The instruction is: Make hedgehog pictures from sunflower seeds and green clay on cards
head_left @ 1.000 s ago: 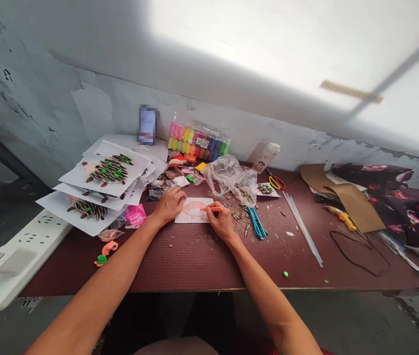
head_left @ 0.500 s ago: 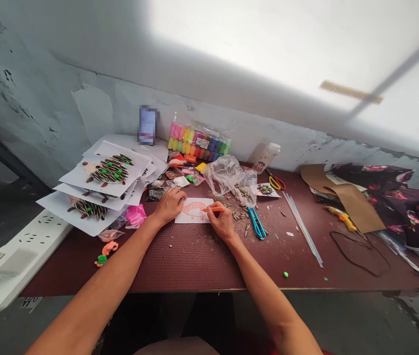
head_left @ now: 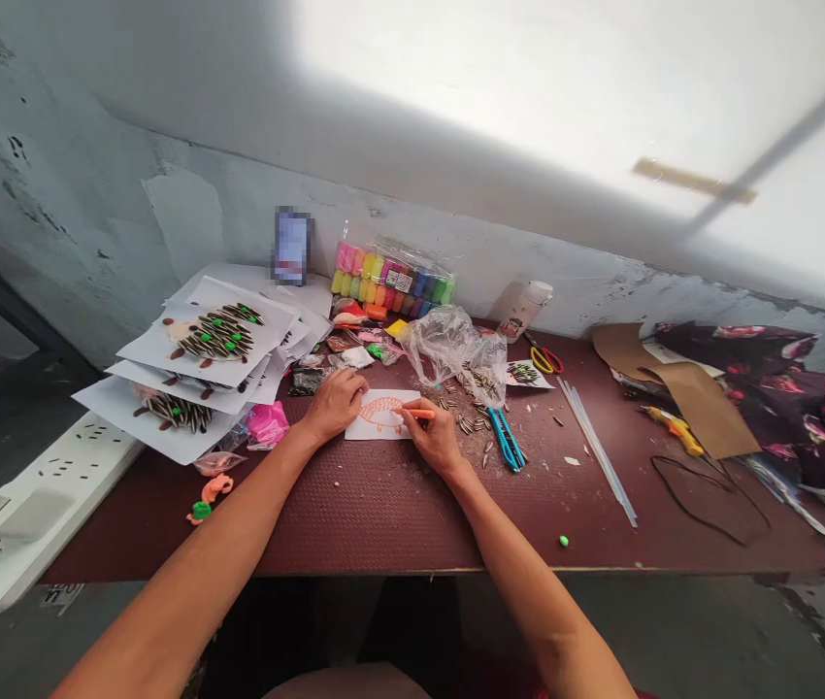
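Observation:
A small white card lies on the dark red table, with an orange outline drawing of a rounded animal with short marks on its body and small legs. My right hand grips an orange marker, its tip at the right part of the drawing. My left hand rests on the card's left edge, fingers bent and close together; nothing shows in them. A blue cutter and scattered striped seeds lie right of my right hand.
At left are stacked hedgehog pictures and a power strip. Behind the card stand coloured clay packs, a plastic bag and a bottle. To the right lie scissors, clear sticks and a yellow glue gun.
My right hand and the marker have shifted slightly left over the drawing. My left hand stays at the card's left edge.

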A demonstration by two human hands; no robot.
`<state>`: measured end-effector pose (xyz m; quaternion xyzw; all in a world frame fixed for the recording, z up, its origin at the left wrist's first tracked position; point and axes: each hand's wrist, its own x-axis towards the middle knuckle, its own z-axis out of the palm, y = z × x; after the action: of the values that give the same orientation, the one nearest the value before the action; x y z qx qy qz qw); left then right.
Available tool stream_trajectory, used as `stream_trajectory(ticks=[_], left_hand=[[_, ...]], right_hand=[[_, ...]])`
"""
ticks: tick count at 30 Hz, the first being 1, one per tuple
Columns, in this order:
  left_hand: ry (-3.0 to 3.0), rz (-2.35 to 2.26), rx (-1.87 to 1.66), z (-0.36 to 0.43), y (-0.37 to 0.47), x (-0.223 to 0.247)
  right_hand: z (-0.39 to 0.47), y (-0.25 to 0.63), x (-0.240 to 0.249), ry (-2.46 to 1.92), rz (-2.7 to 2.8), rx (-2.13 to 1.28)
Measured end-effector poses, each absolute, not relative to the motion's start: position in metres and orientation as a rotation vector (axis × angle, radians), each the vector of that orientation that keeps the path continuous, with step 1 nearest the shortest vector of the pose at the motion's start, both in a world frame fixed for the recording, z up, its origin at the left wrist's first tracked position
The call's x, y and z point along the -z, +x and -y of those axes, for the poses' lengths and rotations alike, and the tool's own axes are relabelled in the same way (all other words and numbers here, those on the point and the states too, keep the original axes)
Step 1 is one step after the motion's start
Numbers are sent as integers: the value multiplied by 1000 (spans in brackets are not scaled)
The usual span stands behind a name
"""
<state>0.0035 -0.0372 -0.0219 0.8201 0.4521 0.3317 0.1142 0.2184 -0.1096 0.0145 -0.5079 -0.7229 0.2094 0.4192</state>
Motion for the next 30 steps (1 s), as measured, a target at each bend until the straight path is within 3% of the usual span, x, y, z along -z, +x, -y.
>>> stream_trajectory(ticks=[30], left_hand=[[2436,-1351,-991,39,5,21]], right_hand=[[109,220,-11,-1274,1820,-514]])
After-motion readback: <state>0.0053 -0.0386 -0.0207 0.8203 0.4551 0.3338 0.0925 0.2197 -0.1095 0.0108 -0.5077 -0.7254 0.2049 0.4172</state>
